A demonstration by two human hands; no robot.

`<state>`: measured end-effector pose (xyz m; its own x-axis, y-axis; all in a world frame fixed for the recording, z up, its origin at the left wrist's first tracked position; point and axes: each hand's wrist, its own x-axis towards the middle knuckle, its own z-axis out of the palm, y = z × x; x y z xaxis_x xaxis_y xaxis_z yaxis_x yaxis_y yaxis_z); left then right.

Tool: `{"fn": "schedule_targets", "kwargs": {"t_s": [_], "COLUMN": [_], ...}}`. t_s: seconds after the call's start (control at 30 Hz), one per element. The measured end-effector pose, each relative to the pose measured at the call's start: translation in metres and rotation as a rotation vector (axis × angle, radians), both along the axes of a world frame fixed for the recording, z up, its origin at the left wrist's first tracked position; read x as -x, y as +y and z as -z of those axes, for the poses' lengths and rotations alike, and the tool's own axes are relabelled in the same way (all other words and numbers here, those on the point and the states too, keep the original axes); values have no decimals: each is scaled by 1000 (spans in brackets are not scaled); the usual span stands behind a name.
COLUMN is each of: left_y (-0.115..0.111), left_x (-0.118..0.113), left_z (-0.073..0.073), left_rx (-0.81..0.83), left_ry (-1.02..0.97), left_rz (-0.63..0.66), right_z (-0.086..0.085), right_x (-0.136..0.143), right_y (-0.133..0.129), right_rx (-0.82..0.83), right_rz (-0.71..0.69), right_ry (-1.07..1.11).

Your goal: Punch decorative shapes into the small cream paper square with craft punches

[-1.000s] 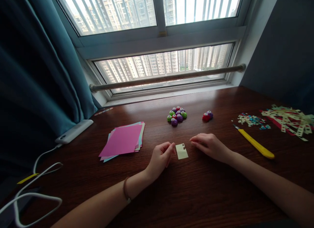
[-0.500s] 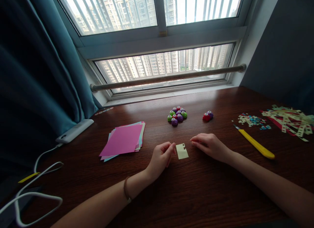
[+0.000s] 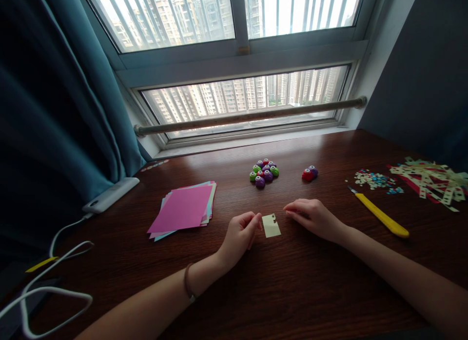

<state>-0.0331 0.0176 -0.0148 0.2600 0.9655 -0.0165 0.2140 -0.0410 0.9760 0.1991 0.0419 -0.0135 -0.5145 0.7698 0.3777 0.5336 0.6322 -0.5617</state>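
Observation:
A small pale yellow paper [image 3: 271,226] with notches cut near its top right lies flat on the dark wooden table [image 3: 292,281]. Just left of it rests my left hand [image 3: 240,235], its fingers curled and thumb pressed to the forefinger; whether something tiny is pinched there is hidden. My right hand [image 3: 312,218] lies on the table to the right of the paper, apart from it, fingers close together and slightly bent, with nothing visible in them. Beyond the hands stands a cluster of small green, purple and red punches [image 3: 263,173].
Left, a stack of coloured paper [image 3: 183,208], a white power bank [image 3: 111,194] and a white cable [image 3: 58,291]. Right, a red and purple punch pair [image 3: 309,173], a yellow-handled knife [image 3: 382,215], paper confetti [image 3: 373,179] and punched paper strips [image 3: 433,181]. A window stands behind.

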Motion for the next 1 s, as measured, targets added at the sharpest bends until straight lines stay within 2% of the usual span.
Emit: {"fn": "schedule_targets", "kwargs": {"t_s": [1.0], "left_y": [0], "left_x": [0], "left_z": [0], "left_rx": [-8], "left_ry": [4], "left_rz": [-2], "right_z": [-2], "right_x": [0], "right_y": [0], "right_rx": [-1], "right_rz": [-5], "right_ry": [4]}}
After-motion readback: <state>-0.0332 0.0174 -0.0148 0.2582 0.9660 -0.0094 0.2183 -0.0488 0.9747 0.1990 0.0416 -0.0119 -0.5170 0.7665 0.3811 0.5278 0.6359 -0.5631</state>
